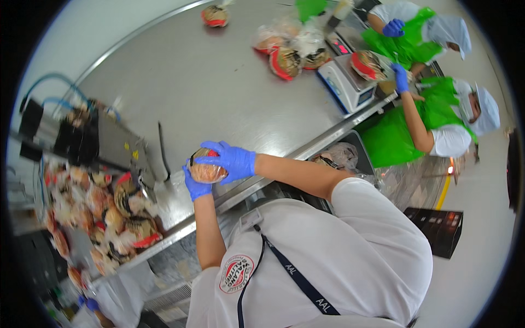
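Note:
Both my hands wear blue gloves and close around a round plastic-wrapped food pack (209,171), pinkish-tan with red and black print. They hold it just above the near edge of the steel table (180,71). My left hand (196,185) grips the pack's left and lower side, its fingers partly hidden behind it. From above and the right, my right hand (232,162) lays its fingers over the top of the pack. Just left of my hands, a thin black lever (163,150) stands up near a dark metal machine (104,145) with blue hoses.
Many similar packs (112,216) are piled at the left beside the machine. Several more (287,61) lie near a scale (350,82) at the far right, where a co-worker's gloved hand (401,77) touches a pack. Another pack (215,16) sits by the far edge.

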A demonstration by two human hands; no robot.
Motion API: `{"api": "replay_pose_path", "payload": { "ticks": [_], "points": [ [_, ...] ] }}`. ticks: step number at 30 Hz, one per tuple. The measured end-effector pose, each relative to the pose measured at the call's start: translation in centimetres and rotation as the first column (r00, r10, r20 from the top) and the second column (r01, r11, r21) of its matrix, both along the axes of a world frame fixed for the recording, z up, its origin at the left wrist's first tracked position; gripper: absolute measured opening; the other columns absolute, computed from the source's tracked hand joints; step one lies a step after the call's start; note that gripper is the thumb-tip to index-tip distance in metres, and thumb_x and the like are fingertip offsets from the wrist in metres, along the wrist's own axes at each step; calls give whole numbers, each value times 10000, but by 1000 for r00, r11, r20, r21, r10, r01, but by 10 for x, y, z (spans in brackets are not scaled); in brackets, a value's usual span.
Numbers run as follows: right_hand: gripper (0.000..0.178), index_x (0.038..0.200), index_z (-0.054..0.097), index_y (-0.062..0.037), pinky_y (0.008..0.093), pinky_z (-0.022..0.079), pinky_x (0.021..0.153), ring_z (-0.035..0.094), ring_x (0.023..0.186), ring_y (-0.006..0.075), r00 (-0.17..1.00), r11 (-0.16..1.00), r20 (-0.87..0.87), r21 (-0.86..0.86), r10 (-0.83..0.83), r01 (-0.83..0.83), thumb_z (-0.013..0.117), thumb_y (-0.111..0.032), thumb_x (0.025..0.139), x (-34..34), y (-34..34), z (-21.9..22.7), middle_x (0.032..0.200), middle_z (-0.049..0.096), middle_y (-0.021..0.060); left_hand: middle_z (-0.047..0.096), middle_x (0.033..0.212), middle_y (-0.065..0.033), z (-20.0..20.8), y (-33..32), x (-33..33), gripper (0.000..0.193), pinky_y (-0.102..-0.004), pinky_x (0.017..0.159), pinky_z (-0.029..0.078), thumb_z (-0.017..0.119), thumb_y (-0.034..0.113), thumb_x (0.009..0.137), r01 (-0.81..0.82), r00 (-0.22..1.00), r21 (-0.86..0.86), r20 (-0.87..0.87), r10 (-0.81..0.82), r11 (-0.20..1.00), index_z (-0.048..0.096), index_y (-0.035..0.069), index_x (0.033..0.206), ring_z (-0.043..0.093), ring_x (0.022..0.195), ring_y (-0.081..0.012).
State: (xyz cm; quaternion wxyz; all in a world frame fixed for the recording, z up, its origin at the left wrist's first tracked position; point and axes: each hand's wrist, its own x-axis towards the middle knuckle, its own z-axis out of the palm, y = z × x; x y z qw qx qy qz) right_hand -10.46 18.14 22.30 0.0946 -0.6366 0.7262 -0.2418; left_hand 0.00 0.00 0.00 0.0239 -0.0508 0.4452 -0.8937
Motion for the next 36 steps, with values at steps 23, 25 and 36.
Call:
{"api": "replay_pose_path", "payload": {
  "ticks": [23,25,36],
  "points": [
    [841,1314,305,-41,386,455,925,542,1069,296,298,540,933,-360,203,761,764,-370,691,-57,93,24,1163,532,133,570,886,-45,215,7,-137,308,-423,920,425,389,354,945,331,940,-931,339,-28,-155,514,74,911,544,813,-196],
    [750,1320,315,-69,402,482,891,543,1073,282,-431,796,789,-115,437,594,713,-351,750,-57,96,26,1214,513,133,575,1034,-108,199,-2,-135,308,-415,907,412,458,337,920,313,950,-946,312,17,-82,529,63,1042,532,937,-235],
    [1082,1411,200,-66,387,312,1048,354,1277,249,567,866,806,-397,170,304,825,-359,578,-43,77,43,1403,327,129,492,592,-26,226,37,-73,420,-366,891,414,333,311,978,198,978,-735,191,-82,648,451,152,608,531,773,-223]
  ]
}}
